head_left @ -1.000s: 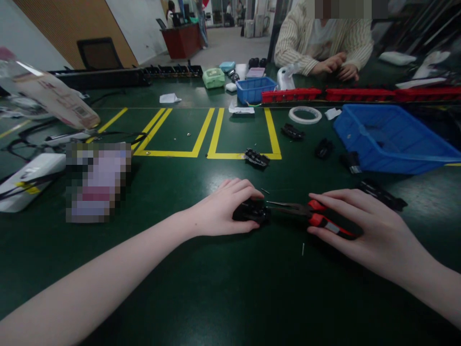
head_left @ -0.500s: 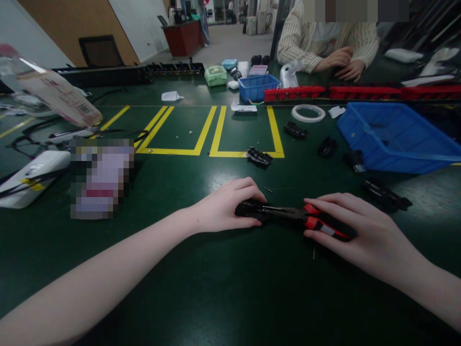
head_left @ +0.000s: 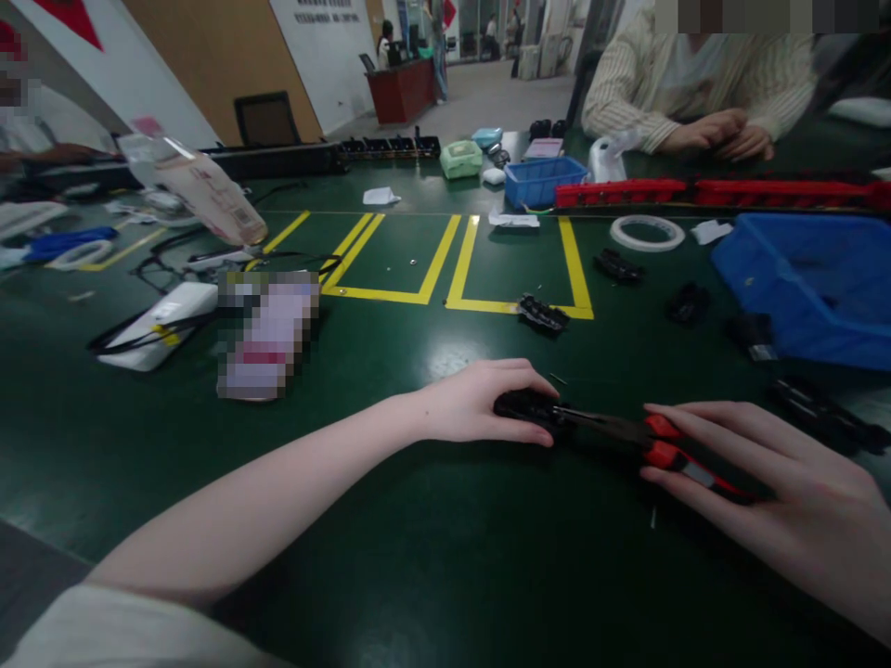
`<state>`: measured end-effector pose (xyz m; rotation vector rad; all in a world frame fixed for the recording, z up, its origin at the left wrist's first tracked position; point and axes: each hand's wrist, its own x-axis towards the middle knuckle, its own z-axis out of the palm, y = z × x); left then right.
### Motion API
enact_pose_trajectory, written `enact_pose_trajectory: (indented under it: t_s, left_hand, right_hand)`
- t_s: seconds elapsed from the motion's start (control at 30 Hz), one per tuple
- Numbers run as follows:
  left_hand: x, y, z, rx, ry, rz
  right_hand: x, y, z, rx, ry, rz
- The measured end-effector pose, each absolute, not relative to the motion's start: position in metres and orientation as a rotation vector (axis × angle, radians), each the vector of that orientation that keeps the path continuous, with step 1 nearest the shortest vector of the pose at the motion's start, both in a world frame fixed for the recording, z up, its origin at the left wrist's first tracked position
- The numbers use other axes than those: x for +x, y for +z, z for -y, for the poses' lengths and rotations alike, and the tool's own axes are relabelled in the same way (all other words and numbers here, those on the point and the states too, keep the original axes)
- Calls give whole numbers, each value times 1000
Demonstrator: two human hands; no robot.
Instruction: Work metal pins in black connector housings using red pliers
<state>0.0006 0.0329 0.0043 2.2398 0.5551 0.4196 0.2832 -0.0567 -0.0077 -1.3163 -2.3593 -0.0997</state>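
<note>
My left hand (head_left: pixel 480 401) lies on the green table and clamps a small black plastic part (head_left: pixel 523 405) under its fingers and thumb. My right hand (head_left: pixel 766 482) is wrapped round the red and black handles of a pair of pliers (head_left: pixel 661 447). The pliers' dark jaws reach left and meet the black part. A thin metal pin (head_left: pixel 652 518) lies on the table just below the pliers. Another small pin (head_left: pixel 558 378) rests behind my left hand.
More black parts (head_left: pixel 543 314) lie by the yellow floor-style markings (head_left: pixel 452 269), beside a tape ring (head_left: pixel 647 232). A large blue bin (head_left: pixel 814 278) stands at the right, a small blue bin (head_left: pixel 543 181) and red rail (head_left: pixel 696 191) behind. A person in a striped top sits opposite. A white device (head_left: pixel 160 320) with cables lies left.
The camera has swung left, so everything sits further right in view. The pliers' jaws have closed in onto the black part under my left hand.
</note>
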Motion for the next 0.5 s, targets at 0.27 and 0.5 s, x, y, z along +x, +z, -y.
enact_pose_trajectory:
  t_s: [0.27, 0.5]
  left_hand:
    - [0, 4, -33, 2269, 428, -545]
    - [0, 6, -31, 2334, 405, -570]
  right_hand:
    - [281, -10, 54, -1292, -187, 2368]
    - [278, -6, 54, -1235, -182, 2390]
